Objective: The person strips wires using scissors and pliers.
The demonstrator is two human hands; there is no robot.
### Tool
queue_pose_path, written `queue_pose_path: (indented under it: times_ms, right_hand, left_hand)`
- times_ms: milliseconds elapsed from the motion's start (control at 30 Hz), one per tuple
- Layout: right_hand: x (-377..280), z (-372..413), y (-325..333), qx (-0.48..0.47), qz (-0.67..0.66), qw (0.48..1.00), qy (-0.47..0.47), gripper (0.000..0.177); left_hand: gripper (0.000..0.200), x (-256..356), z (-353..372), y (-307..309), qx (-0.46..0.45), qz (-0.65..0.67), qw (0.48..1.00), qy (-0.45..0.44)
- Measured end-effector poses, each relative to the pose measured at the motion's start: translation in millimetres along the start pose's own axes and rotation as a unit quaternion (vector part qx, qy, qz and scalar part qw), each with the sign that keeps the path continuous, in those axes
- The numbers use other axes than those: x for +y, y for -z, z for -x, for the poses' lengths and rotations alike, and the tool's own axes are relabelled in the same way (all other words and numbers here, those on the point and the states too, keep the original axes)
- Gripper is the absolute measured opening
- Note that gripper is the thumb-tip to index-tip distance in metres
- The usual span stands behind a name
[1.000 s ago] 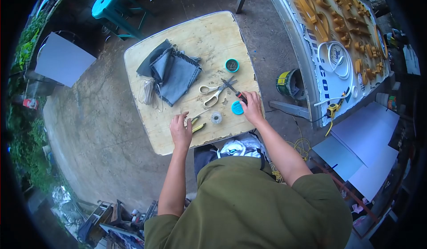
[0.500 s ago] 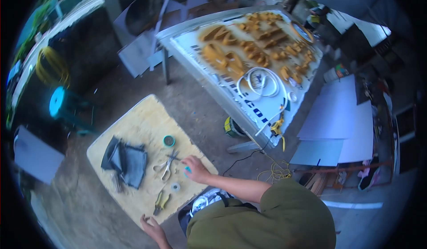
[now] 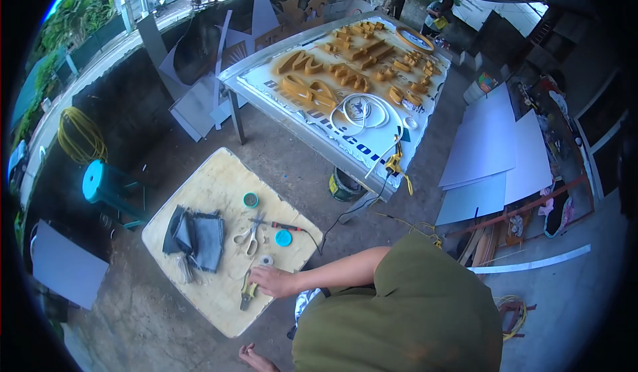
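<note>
My right hand [image 3: 271,281] reaches over the small cream tabletop [image 3: 219,315], its fingers closed around the handles of the yellow-green pliers [image 3: 247,295]. A small grey spool [image 3: 266,260] sits just beyond the knuckles. Scissors with pale handles [image 3: 249,238] lie near a turquoise lid [image 3: 283,238] and a soldering iron [image 3: 287,226] with a black cord. Beside these stands a small round turquoise tin [image 3: 250,200] with dark contents. Folded grey-blue cloth [image 3: 199,239] lies farther left. My left hand [image 3: 255,357] hangs past the table's edge, fingers apart, holding nothing.
A large table [image 3: 232,76] carries orange-brown cut letters [image 3: 312,90] and a coiled white strip [image 3: 359,113]. A turquoise stool [image 3: 100,181] stands left. White sheets [image 3: 485,139] lean at right. Another person [image 3: 438,16] is in the far background.
My right hand has let go of the turquoise lid, now lying on the tabletop, and moved to the pliers. My left hand has drawn away from the table's edge. The view has shifted.
</note>
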State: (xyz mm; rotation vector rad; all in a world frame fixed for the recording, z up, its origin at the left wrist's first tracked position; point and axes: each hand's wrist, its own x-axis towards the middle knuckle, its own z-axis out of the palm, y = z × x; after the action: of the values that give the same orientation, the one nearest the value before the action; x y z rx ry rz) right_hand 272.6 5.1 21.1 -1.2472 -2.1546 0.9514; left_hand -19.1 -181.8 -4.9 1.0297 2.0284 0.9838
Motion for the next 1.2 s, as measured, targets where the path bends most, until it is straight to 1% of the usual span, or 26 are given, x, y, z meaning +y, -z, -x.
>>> queue_pose_path:
  times_ms: [100,167,200,300,367,400,433,500,567,600,667,733,767,800,867,967,1000,1033,1067,1100,1133,1167,1200]
  right_hand:
    - [-52,13,-55,-0.082,-0.008,0.995,0.053,0.034]
    - [-86,20,-104,-0.133,-0.010,0.988,0.082,0.034]
    - [-103,24,-127,-0.142,-0.018,0.985,0.093,0.033]
    - [-164,42,-174,-0.187,-0.020,0.979,0.083,0.031]
    - [-187,50,-206,-0.266,0.007,0.959,0.102,0.030]
    - [-202,47,-213,-0.300,0.027,0.946,0.120,0.031]
    - [-216,45,-220,-0.340,0.046,0.928,0.143,0.031]
    - [-233,35,-244,-0.352,0.055,0.917,0.182,0.034]
    - [-250,14,-262,-0.360,0.067,0.911,0.190,0.031]
    - [-261,1,-268,-0.359,0.064,0.911,0.194,0.031]
    - [-270,-22,-285,-0.355,0.057,0.914,0.185,0.030]
    - [-273,-43,-305,-0.360,0.062,0.916,0.169,0.028]
    - [-273,-56,-312,-0.379,0.084,0.906,0.171,0.028]
    - [-279,-80,-337,-0.405,0.104,0.890,0.181,0.028]
    - [-297,-109,-358,-0.431,0.131,0.875,0.177,0.030]
    - [-313,-157,-418,-0.447,0.126,0.862,0.202,0.030]
    - [-333,-178,-436,-0.460,0.127,0.847,0.233,0.031]
    - [-353,-198,-456,-0.471,0.118,0.839,0.245,0.032]
    - [-371,-219,-472,-0.473,0.109,0.837,0.253,0.031]
    - [-385,-230,-483,-0.479,0.100,0.832,0.262,0.031]
    - [-402,-242,-507,-0.480,0.089,0.817,0.306,0.030]
    - [-425,-257,-535,-0.481,0.079,0.803,0.343,0.028]
    - [-458,-275,-553,-0.483,0.076,0.791,0.369,0.027]
  left_hand:
    - [0.038,-74,33,56,-0.020,-0.003,0.998,0.060]
    - [0.040,-144,54,94,-0.029,0.001,0.996,0.079]
    - [0.041,-176,64,111,-0.023,0.005,0.996,0.092]
    - [0.044,-242,96,163,0.060,0.041,0.995,0.063]
    - [0.035,-258,114,206,0.129,0.100,0.979,0.121]
    - [0.031,-252,117,226,0.163,0.129,0.967,0.147]
    - [0.030,-250,123,242,0.180,0.129,0.964,0.146]
    - [0.029,-253,136,272,0.231,0.127,0.952,0.156]
    - [0.028,-259,140,290,0.259,0.154,0.942,0.148]
    - [0.027,-261,141,298,0.276,0.139,0.940,0.147]
    - [0.027,-261,139,312,0.283,0.103,0.942,0.147]
    - [0.025,-241,137,329,0.291,0.125,0.931,0.183]
    - [0.024,-236,127,335,0.295,0.137,0.926,0.193]
    - [0.022,-255,120,339,0.301,0.128,0.927,0.184]
    - [0.022,-270,114,353,0.304,0.108,0.922,0.213]
    - [0.022,-303,110,371,0.313,0.069,0.905,0.279]
    - [0.024,-345,116,367,0.342,0.139,0.878,0.305]
    - [0.027,-385,121,364,0.376,0.207,0.842,0.326]
    - [0.027,-451,125,350,0.407,0.270,0.818,0.302]
    - [0.028,-470,117,355,0.437,0.331,0.790,0.276]
    - [0.029,-467,130,364,0.421,0.276,0.790,0.349]
    - [0.030,-457,129,378,0.405,0.242,0.789,0.395]
    - [0.031,-452,125,390,0.395,0.231,0.784,0.419]
